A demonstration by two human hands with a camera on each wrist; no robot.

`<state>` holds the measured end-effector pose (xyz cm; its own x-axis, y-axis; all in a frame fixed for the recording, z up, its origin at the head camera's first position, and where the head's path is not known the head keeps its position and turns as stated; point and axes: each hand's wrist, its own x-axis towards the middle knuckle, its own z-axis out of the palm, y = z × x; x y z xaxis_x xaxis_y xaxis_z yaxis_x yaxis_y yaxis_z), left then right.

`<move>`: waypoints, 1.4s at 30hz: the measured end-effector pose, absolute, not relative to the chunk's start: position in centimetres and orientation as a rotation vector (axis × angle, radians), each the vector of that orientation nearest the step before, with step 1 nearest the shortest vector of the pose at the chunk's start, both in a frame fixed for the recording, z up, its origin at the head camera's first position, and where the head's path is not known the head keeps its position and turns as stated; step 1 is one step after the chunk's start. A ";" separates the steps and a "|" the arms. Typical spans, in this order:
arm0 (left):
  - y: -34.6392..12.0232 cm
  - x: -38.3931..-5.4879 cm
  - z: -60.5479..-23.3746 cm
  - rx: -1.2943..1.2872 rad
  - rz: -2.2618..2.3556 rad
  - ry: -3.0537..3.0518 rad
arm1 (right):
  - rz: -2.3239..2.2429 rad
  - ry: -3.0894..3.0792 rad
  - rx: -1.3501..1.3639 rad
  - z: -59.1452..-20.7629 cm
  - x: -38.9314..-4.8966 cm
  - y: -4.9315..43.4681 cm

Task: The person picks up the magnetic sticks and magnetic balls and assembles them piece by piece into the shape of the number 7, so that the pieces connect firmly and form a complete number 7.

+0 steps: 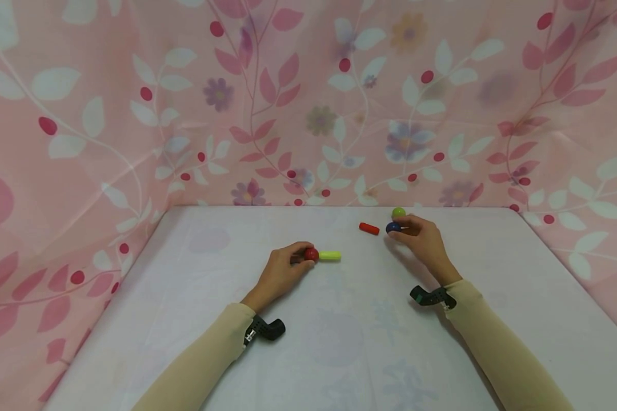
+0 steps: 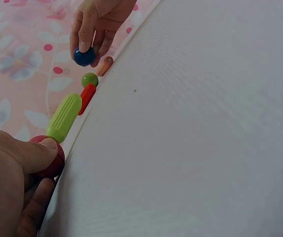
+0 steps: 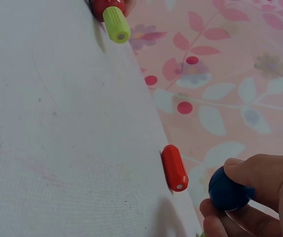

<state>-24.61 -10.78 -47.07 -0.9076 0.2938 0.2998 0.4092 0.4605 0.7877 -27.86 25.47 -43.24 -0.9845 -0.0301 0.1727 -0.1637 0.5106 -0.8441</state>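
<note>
**Left hand pinches a glossy red ball, right hand a glossy dark-blue ball**

Three balls are in sight, counting a glossy green ball near the table's far edge, beside the right hand. Two rods show plainly: a ribbed yellow-green rod and a red rod with tapered ends. The left-wrist view adds one orange-brown, stick-like piece, too small to identify.

The table wears a whitish cloth; a pink fabric backdrop, printed with leaves and flowers, surrounds its far side and flanks.

The yellow-green rod touches the red ball end-on and points to the person's right, its long axis nearly level across the table. The red rod lies aslant near the blue ball, its right end closer to the person.
</note>
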 end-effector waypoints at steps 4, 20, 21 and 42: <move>-10.8 -24.6 -47.2 -0.616 -1.453 -2.582 | 1.526 -2.602 0.155 -43.3 -27.6 25.4; -10.6 -24.6 -46.9 -0.606 -1.451 -2.579 | 1.469 -2.593 0.251 -43.4 -27.1 25.0; -10.6 -24.6 -46.9 -0.606 -1.450 -2.581 | 1.470 -2.591 0.256 -43.4 -27.1 25.0; -10.7 -24.5 -46.9 -0.620 -1.436 -2.592 | 1.500 -2.593 0.296 -43.2 -26.7 23.5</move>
<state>-24.53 -10.73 -46.94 -0.9097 0.2955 0.2917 0.4041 0.4678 0.7861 -26.67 23.48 -43.23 -0.9721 -0.1029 0.2108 -0.2341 0.4864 -0.8418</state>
